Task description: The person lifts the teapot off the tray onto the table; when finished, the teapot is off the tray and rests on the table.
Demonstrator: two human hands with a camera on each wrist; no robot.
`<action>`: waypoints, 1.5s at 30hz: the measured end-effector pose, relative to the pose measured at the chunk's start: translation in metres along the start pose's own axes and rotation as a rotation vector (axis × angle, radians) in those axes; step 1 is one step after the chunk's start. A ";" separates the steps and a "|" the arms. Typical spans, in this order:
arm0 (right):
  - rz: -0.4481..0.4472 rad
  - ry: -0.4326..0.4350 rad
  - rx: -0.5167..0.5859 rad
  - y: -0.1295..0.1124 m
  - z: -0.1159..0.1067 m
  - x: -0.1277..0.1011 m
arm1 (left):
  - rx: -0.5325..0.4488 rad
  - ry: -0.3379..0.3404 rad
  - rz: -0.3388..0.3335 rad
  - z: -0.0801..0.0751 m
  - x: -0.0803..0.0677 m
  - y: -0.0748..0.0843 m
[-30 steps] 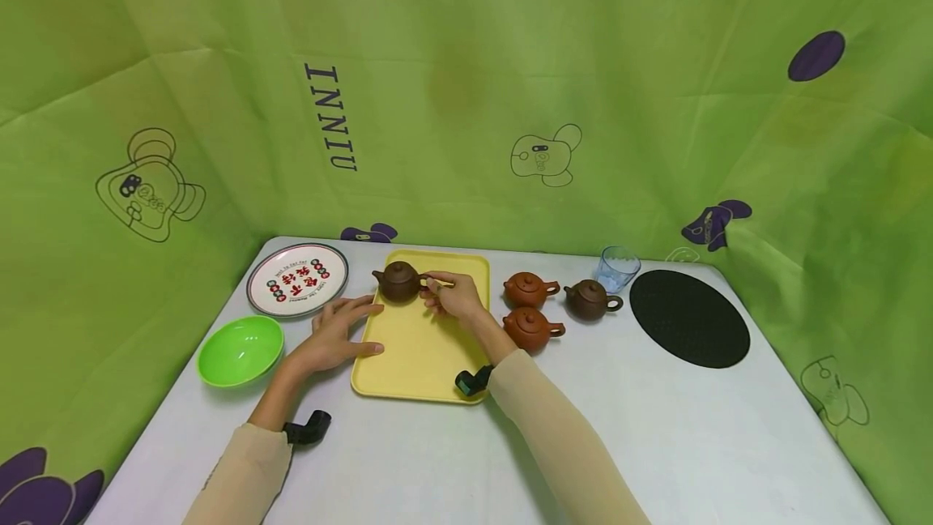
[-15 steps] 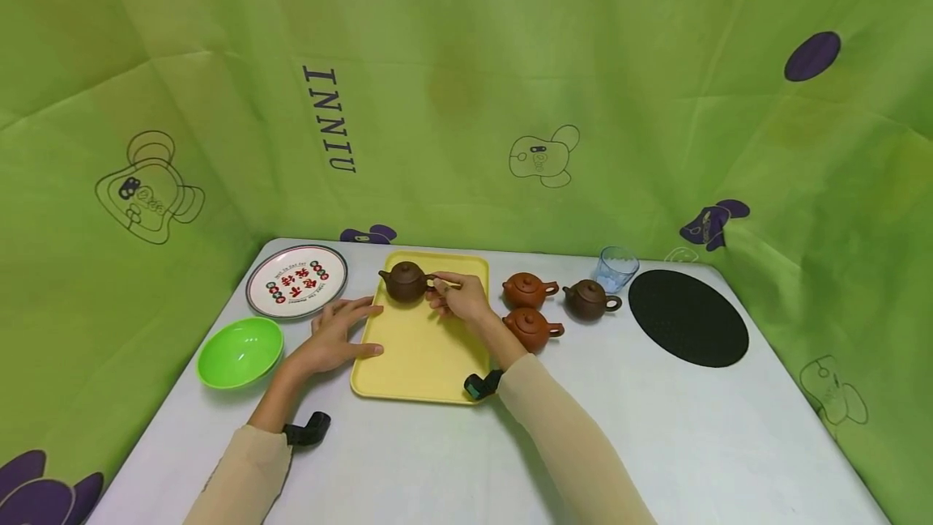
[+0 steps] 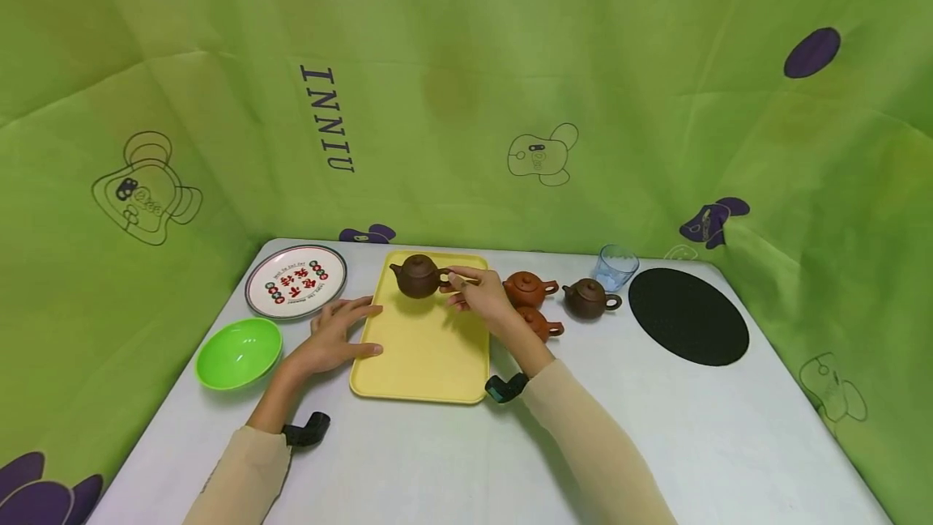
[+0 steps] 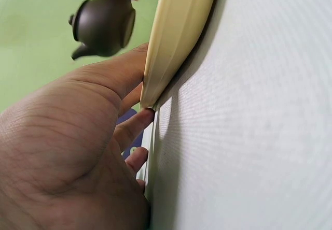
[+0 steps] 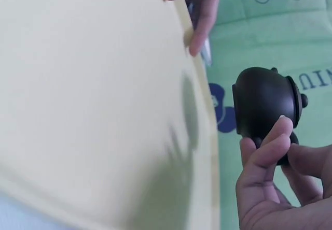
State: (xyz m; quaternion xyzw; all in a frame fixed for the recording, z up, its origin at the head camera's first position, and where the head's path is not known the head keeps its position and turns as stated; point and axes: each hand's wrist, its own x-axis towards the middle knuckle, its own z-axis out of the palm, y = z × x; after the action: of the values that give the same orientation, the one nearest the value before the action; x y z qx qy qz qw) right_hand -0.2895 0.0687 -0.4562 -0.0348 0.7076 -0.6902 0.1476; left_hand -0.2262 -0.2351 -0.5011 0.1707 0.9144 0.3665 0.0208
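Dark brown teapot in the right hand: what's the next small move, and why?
Probably carry the dark brown teapot a little further right, clear of the yellow tray. The right hand holds it by the handle, lifted above the tray with its shadow below, while the left hand steadies the tray's edge.

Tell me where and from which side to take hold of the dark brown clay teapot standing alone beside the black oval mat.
Grip the dark brown clay teapot by its loop handle, coming from its right side. It stands upright on the white table, handle toward the black oval mat, where there is free room. Its spout points left at the two orange-brown clay teapots, which crowd that side.
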 end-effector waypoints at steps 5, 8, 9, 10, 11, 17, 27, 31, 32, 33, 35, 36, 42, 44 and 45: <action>-0.013 0.017 -0.024 -0.009 -0.016 -0.008 | -0.005 -0.006 -0.002 0.000 0.001 0.001; -0.010 0.027 -0.041 -0.013 -0.027 -0.013 | -0.002 -0.011 -0.008 0.000 0.001 0.000; -0.008 0.030 -0.047 -0.015 -0.031 -0.014 | 0.000 -0.013 -0.009 0.000 0.001 0.000; -0.008 0.031 -0.053 -0.016 -0.035 -0.016 | 0.002 -0.013 -0.010 0.000 0.001 0.000; -0.010 0.030 -0.060 -0.018 -0.039 -0.018 | 0.004 -0.013 -0.010 0.000 0.001 0.000; -0.025 0.034 -0.113 -0.027 -0.062 -0.033 | 0.003 -0.014 -0.006 0.001 0.001 0.000; -0.015 0.054 -0.190 -0.023 -0.103 -0.063 | 0.007 -0.018 -0.012 0.001 0.001 0.002; -0.013 0.064 -0.188 -0.021 -0.116 -0.073 | 0.008 -0.017 -0.016 0.000 0.001 0.002; -0.014 0.064 -0.183 -0.021 -0.119 -0.076 | 0.009 -0.017 -0.016 0.000 0.001 0.001; -0.019 0.062 -0.177 -0.020 -0.122 -0.078 | 0.010 -0.016 -0.017 0.000 0.001 0.001; -0.033 0.059 -0.173 -0.018 -0.130 -0.082 | 0.012 -0.014 -0.016 0.000 0.001 0.001; -0.041 0.056 -0.172 -0.017 -0.133 -0.085 | 0.012 -0.014 -0.015 0.001 0.001 0.000; -0.045 0.042 -0.157 -0.012 -0.155 -0.100 | 0.013 -0.018 -0.017 0.001 0.002 -0.002; -0.039 0.045 -0.149 -0.011 -0.161 -0.106 | 0.012 -0.019 -0.019 0.001 0.002 -0.002; -0.035 0.047 -0.150 -0.010 -0.165 -0.109 | 0.011 -0.019 -0.020 0.001 0.002 -0.002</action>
State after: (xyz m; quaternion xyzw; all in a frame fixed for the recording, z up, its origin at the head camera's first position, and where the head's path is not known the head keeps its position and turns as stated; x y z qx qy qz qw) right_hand -0.2298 0.2552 -0.4277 -0.0419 0.7598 -0.6384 0.1157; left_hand -0.2283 -0.2352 -0.5032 0.1652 0.9177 0.3598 0.0324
